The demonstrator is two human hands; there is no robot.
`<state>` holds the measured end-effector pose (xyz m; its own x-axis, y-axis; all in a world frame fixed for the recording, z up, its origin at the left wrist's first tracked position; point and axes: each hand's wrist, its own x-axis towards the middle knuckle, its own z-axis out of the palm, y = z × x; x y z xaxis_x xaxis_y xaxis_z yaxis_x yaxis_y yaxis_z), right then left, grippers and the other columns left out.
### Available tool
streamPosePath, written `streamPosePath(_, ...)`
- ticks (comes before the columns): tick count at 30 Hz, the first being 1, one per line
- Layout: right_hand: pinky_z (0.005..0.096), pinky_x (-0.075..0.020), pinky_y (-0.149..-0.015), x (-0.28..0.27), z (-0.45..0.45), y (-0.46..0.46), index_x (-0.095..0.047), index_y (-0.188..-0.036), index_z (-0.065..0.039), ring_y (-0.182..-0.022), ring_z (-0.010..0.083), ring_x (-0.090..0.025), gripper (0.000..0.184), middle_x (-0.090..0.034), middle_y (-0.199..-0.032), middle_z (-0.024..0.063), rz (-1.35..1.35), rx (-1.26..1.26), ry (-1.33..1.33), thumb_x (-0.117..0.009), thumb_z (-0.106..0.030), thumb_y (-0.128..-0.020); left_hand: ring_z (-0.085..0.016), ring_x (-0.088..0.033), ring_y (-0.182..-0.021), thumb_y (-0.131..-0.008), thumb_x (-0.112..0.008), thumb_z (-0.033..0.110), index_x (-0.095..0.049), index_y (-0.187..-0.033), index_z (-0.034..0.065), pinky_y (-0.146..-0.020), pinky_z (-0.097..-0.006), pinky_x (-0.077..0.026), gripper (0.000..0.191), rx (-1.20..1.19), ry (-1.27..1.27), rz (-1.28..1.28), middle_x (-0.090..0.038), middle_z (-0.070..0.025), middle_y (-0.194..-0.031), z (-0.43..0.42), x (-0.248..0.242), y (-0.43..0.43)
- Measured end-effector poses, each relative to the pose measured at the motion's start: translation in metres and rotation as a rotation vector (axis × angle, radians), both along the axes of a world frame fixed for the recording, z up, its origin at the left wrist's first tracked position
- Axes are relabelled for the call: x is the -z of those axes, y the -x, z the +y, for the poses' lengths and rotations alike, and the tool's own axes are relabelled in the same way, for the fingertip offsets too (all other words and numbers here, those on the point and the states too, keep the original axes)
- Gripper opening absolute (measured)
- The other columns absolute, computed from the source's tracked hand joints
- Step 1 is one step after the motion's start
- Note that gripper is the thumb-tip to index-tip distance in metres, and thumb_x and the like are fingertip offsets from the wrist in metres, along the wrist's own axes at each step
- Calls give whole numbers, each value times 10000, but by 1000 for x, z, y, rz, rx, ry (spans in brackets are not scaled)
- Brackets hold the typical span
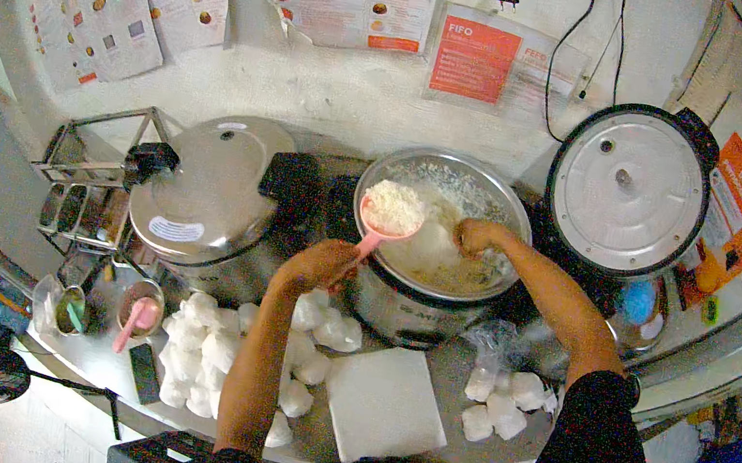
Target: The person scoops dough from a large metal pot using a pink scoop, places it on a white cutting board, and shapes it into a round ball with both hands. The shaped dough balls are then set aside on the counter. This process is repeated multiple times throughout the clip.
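My left hand [325,264] grips the handle of a pink plastic scoop [383,222] heaped with white cooked rice. The scoop is over the left rim of an uncovered large metal rice cooker [435,290]. My right hand [476,238] is over the pot's opening on its right side, fingers curled; whether it holds something is unclear. Rice [439,243] lies in the pot and clings to its inner wall. Near my left forearm are several white wrapped bundles [204,351]. A square stack of white paper [386,403] lies on the counter in front of the cooker.
A lidded cooker [210,182] stands on the left beside a metal rack [98,149]. The open cooker's round lid [628,190] is raised at right. More white bundles [502,415] and a clear plastic bag [491,347] lie right. A metal cup [140,311] holds a pink utensil.
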<state>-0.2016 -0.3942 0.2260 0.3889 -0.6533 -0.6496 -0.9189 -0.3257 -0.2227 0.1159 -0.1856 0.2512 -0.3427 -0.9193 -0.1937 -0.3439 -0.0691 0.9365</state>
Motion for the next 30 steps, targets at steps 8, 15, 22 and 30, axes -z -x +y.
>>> streamPosePath(8,423,-493,-719,-100,87,4,-586,-1080,-16,-868,345,-617,360,-627,-965,188,-505,-223,1051,-652,-148,-752,-201,-551,-466,-929,-445,324,-584,-727,15,-414,-326,-435,394,-106,-83,-169,-564,-94,-578,-8,-12,22)
streamPosePath(15,450,-483,-741,-100,217,-59,-558,-1196,-94,-803,357,-618,424,-625,-837,214,-452,3,1023,-525,-45,-776,-302,-588,-534,-891,-489,333,-609,-687,-9,-520,-394,-473,416,64,656,-698,-588,-171,-594,-28,5,24)
streamPosePath(22,465,-494,-700,-162,212,-41,-558,-1209,-117,-761,374,-626,391,-621,-829,252,-437,43,761,-493,-105,-823,-273,-578,-477,-879,-491,434,-577,-694,-6,-479,-394,-473,485,283,702,-791,-566,-141,-568,-43,-15,24)
streamPosePath(30,431,-493,-758,-127,205,-22,-637,-1092,-94,-840,352,-632,276,-641,-927,213,-630,179,814,-496,-172,-868,-304,-632,-601,-906,-425,350,-576,-905,15,-560,-419,-491,367,267,584,-840,-627,-170,-692,-9,-32,27)
